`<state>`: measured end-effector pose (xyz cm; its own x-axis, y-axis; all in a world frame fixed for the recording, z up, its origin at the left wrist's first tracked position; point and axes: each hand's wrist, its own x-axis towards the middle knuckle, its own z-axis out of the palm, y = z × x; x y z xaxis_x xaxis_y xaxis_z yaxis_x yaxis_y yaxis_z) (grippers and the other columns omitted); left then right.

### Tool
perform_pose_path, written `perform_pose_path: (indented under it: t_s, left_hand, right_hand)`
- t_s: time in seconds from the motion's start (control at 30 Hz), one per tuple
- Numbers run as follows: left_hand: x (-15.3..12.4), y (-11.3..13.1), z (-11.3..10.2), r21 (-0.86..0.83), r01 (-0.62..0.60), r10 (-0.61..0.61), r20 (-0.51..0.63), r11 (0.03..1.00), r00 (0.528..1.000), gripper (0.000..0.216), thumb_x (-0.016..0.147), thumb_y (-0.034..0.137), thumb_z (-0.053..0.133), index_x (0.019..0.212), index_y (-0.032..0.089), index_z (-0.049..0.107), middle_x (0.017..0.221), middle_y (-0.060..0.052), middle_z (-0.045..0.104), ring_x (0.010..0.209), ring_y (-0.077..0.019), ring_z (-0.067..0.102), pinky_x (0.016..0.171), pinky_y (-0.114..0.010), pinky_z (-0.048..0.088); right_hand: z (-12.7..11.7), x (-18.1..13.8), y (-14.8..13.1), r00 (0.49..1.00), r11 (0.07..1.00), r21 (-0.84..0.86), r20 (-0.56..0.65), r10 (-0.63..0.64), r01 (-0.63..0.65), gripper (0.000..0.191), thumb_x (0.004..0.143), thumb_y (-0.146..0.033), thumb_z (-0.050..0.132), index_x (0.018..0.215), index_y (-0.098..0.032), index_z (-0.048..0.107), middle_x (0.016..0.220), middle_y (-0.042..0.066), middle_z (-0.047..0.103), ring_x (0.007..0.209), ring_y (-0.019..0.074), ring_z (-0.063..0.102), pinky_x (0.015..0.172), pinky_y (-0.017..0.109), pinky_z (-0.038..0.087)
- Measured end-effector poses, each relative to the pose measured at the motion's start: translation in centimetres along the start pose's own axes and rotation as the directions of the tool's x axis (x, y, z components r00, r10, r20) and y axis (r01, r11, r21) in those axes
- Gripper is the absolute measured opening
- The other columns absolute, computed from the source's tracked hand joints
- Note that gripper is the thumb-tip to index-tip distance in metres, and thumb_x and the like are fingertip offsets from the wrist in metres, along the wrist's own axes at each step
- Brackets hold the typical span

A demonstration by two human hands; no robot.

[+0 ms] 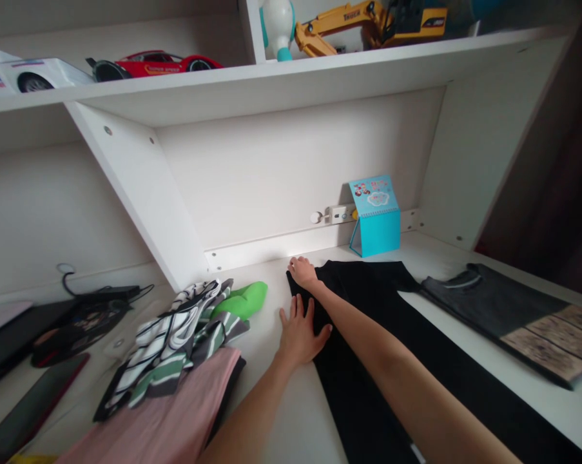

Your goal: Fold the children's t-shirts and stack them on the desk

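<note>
A black garment [368, 290] lies spread on the white desk, with a short sleeve-like part at its far right corner. My left hand [300, 332] rests on its left edge, fingers spread and palm down, partly on the desk. Farther back, my right hand [302, 271] is at the garment's far left corner, its fingers bent together over the cloth. My right forearm crosses above the garment and hides part of its middle. The garment's near end runs out of view.
Left of my hands lie a striped cloth [165, 341], a bright green item [245, 299] and a pink cloth [184, 412]. A grey garment [494, 303] lies at right. A blue desk calendar [380, 232] stands behind. The shelf [291, 77] above holds toy vehicles.
</note>
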<state>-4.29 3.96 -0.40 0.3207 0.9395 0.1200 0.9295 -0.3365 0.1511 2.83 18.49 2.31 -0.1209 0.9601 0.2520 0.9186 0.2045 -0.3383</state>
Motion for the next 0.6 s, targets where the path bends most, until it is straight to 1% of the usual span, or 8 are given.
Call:
perform_pose_path:
  t_s: [0.07,0.17,0.23,0.27,0.33,0.43,0.53,0.6]
  left_hand:
    - [0.1,0.0,0.0,0.003,0.001,-0.001,0.002,1.0,1.0,0.076,0.081,0.064,0.025,0.141,0.017,0.021,0.146,-0.017,0.015,0.135,-0.0333,0.007,0.101,-0.06,0.012]
    - [0.1,0.0,0.0,0.004,-0.01,0.01,-0.002,1.0,1.0,0.074,0.082,0.063,0.025,0.14,0.016,0.023,0.146,-0.017,0.017,0.135,-0.0325,0.009,0.101,-0.06,0.013]
    - [0.1,0.0,0.0,0.006,-0.018,0.018,-0.005,1.0,1.0,0.074,0.082,0.062,0.024,0.14,0.016,0.023,0.146,-0.017,0.017,0.135,-0.0317,0.01,0.102,-0.059,0.013]
    - [0.1,0.0,0.0,0.006,-0.02,0.02,-0.004,1.0,1.0,0.075,0.082,0.063,0.023,0.14,0.016,0.023,0.146,-0.016,0.016,0.135,-0.0315,0.01,0.102,-0.059,0.013]
    - [0.1,-0.1,-0.1,0.003,-0.026,0.026,0.005,1.0,1.0,0.078,0.08,0.067,0.022,0.141,0.018,0.021,0.147,-0.016,0.015,0.135,-0.0314,0.009,0.102,-0.059,0.013]
    - [0.0,-0.1,-0.2,-0.003,-0.039,0.039,0.028,0.999,0.999,0.085,0.075,0.075,0.021,0.142,0.023,0.017,0.147,-0.015,0.012,0.135,-0.0318,0.007,0.1,-0.061,0.013]
    - [0.1,-0.1,-0.5,0.004,-0.044,0.043,0.045,0.999,0.998,0.087,0.072,0.078,0.021,0.142,0.027,0.014,0.147,-0.016,0.011,0.135,-0.0318,0.007,0.099,-0.061,0.013]
    - [0.0,0.0,-0.7,0.008,-0.051,0.051,0.058,0.999,0.997,0.086,0.072,0.079,0.02,0.142,0.029,0.013,0.147,-0.016,0.011,0.135,-0.032,0.007,0.099,-0.062,0.013]
  right_hand:
    - [-1.0,-1.2,0.4,0.998,0.998,0.004,0.005,-0.058,0.058,0.033,0.09,-0.034,0.045,0.117,-0.016,0.05,0.121,0.008,0.05,0.108,0.0213,0.049,0.09,0.043,0.04]
    - [-2.2,-4.1,1.6,0.986,0.989,0.006,0.076,-0.147,0.147,0.033,0.093,-0.035,0.037,0.119,-0.018,0.051,0.126,0.008,0.049,0.116,0.0194,0.043,0.094,0.035,0.036]
    - [-3.0,-6.2,3.1,0.977,0.986,-0.006,0.133,-0.167,0.169,0.034,0.093,-0.037,0.038,0.12,-0.021,0.051,0.13,0.007,0.047,0.121,0.0193,0.038,0.096,0.032,0.034]
    - [-3.5,-7.1,4.2,0.976,0.987,-0.021,0.151,-0.154,0.159,0.035,0.092,-0.037,0.039,0.121,-0.021,0.051,0.132,0.007,0.045,0.123,0.02,0.036,0.096,0.033,0.034]
    - [-4.8,-8.3,6.9,0.984,0.993,-0.072,0.161,-0.077,0.09,0.035,0.092,-0.035,0.04,0.122,-0.019,0.05,0.133,0.008,0.043,0.124,0.0214,0.034,0.097,0.036,0.034]
    - [-7.3,-8.9,11.9,0.98,0.976,-0.183,0.133,0.146,-0.12,0.033,0.09,-0.033,0.046,0.118,-0.016,0.05,0.125,0.009,0.048,0.113,0.0222,0.046,0.091,0.043,0.04]
    - [-9.7,-8.9,16.7,0.923,0.896,-0.293,0.09,0.374,-0.335,0.034,0.087,-0.034,0.052,0.115,-0.015,0.051,0.117,0.008,0.052,0.101,0.0208,0.053,0.085,0.043,0.044]
    - [-10.7,-8.9,19.1,0.873,0.834,-0.344,0.072,0.482,-0.432,0.033,0.087,-0.033,0.052,0.114,-0.015,0.051,0.116,0.008,0.052,0.1,0.0203,0.054,0.084,0.042,0.045]
